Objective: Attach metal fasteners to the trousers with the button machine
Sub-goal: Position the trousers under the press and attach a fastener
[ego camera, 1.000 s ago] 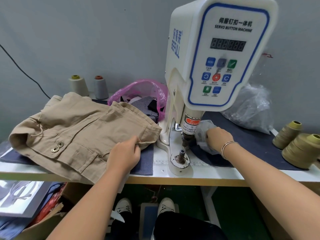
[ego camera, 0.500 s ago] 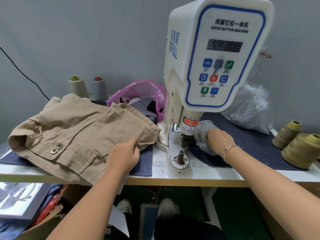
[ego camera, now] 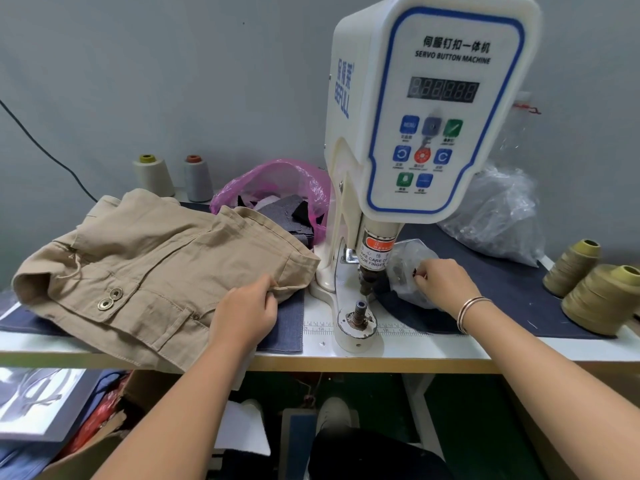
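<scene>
The right hand (ego camera: 445,284) has its fingers curled into a small clear bag (ego camera: 410,271) just beside the button machine (ego camera: 426,109), probably picking out a fastener; whether it holds one yet cannot be told. The left hand (ego camera: 247,311) pinches the near edge of the trousers (ego camera: 145,265), which lie on the table (ego camera: 433,348) left of the machine, likely held ready to slide onto the empty post (ego camera: 358,311). Two metal fasteners (ego camera: 110,298) already sit on the cloth. Since a second ago both hands have barely shifted; the right hand has drawn slightly nearer.
</scene>
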Motion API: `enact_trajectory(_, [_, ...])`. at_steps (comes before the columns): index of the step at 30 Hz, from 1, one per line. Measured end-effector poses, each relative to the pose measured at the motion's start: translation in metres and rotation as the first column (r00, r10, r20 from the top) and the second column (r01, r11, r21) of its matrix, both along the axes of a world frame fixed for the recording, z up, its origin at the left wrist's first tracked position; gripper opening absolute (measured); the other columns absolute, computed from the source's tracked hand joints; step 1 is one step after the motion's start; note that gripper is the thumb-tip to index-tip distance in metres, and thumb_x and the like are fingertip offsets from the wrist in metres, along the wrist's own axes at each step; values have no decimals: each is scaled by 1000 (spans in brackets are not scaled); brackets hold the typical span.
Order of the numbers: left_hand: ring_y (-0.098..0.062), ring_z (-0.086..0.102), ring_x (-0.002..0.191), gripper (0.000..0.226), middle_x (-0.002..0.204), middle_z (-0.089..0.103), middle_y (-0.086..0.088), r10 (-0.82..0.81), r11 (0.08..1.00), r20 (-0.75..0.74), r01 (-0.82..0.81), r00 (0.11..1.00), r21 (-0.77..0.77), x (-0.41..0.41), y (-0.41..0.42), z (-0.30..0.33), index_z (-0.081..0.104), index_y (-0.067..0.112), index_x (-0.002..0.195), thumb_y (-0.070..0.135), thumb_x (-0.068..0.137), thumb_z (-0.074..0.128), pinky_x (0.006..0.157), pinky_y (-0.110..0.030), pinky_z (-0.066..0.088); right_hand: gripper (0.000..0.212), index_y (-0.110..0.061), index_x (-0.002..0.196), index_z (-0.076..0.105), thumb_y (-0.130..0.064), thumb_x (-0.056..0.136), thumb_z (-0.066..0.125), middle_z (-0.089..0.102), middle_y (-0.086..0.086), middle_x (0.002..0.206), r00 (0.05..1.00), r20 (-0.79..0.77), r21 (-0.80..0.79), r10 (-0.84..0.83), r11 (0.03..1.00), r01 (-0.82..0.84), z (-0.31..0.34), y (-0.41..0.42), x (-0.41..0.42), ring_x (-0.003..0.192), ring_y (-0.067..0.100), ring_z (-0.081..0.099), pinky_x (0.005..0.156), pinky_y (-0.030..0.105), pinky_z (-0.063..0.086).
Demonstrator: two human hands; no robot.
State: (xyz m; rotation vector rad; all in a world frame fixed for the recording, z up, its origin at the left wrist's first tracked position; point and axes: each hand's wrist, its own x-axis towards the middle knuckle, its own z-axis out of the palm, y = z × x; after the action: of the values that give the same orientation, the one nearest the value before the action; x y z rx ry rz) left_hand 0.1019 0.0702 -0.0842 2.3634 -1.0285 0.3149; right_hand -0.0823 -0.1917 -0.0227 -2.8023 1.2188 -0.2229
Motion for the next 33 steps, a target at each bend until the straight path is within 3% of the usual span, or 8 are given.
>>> enact_trajectory(4, [-34, 56, 72, 9, 73, 63, -11, 6, 1000, 2, -6, 1000, -3, 0, 0, 0, 53, 17, 94, 19, 87, 48, 56, -33, 32, 25, -3, 95, 70, -14, 90, 49, 67, 20, 97, 1000, 2, 145, -7, 989, 7, -4, -6, 0, 87, 38, 62, 78, 40, 54])
enact_trajectory(14, [-35, 57, 75, 11, 76, 64, -12, -9, 1000, -7, 9, 1000, -3, 1, 0, -1, 53, 18, 96, 20, 88, 47, 59, -36, 40, 19, -11, 96, 67, -18, 94, 49, 65, 14, 84, 996, 56, -141, 75, 988, -66, -30, -4, -9, 79, 33, 60, 60, 29, 40])
enact_trajectory(20, [-33, 57, 72, 8, 74, 63, -10, -11, 1000, -9, 11, 1000, -7, 0, 0, 0, 52, 18, 94, 20, 87, 47, 57, -33, 32, 19, -11, 91, 68, -16, 93, 50, 61, 12, 79, 991, 62, -120, 122, 986, -114, -36, -8, -12, 79, 33, 60, 62, 30, 42])
enact_trajectory(25, [-32, 57, 72, 11, 75, 64, -10, -2, 1000, -1, 2, 1000, -1, 0, 0, 0, 54, 18, 96, 20, 87, 47, 57, -33, 34, 18, -14, 99, 72, -17, 91, 56, 70, 12, 89, 975, 212, -38, 66, 998, -59, -28, -1, -16, 85, 31, 61, 68, 30, 45])
enact_trajectory(28, [-33, 57, 72, 10, 73, 64, -10, 2, 1000, 3, -2, 1000, -2, 0, 0, 0, 54, 18, 95, 19, 87, 48, 56, -33, 32, 12, -16, 88, 73, -18, 89, 62, 70, 4, 83, 852, 522, 76, -41, 997, 1, -11, 14, -24, 75, 18, 59, 66, 25, 42])
enact_trajectory(30, [-34, 57, 72, 8, 72, 63, -10, 9, 1000, 7, -9, 1000, 1, 0, -1, -1, 53, 18, 94, 19, 87, 48, 56, -33, 30, 9, -21, 79, 72, -22, 86, 67, 68, -5, 73, 701, 691, 292, -176, 955, -49, 0, 35, -28, 65, 10, 54, 59, 18, 39])
enact_trajectory(31, [-34, 57, 72, 8, 72, 63, -10, 12, 1000, 12, -12, 1000, 5, 1, -1, -1, 53, 18, 93, 19, 87, 48, 56, -33, 29, 8, -23, 77, 71, -25, 85, 68, 65, -10, 65, 654, 706, 456, -272, 881, -126, 3, 50, -28, 59, 8, 51, 55, 17, 39])
enact_trajectory(33, [-35, 57, 72, 8, 73, 64, -11, 14, 1000, 18, -14, 1000, 4, 1, -1, -2, 54, 18, 94, 19, 87, 50, 56, -33, 28, 10, -21, 76, 69, -24, 85, 68, 48, -8, 50, 679, 613, 724, -404, 630, -279, 3, 80, -25, 47, 7, 39, 44, 17, 34])
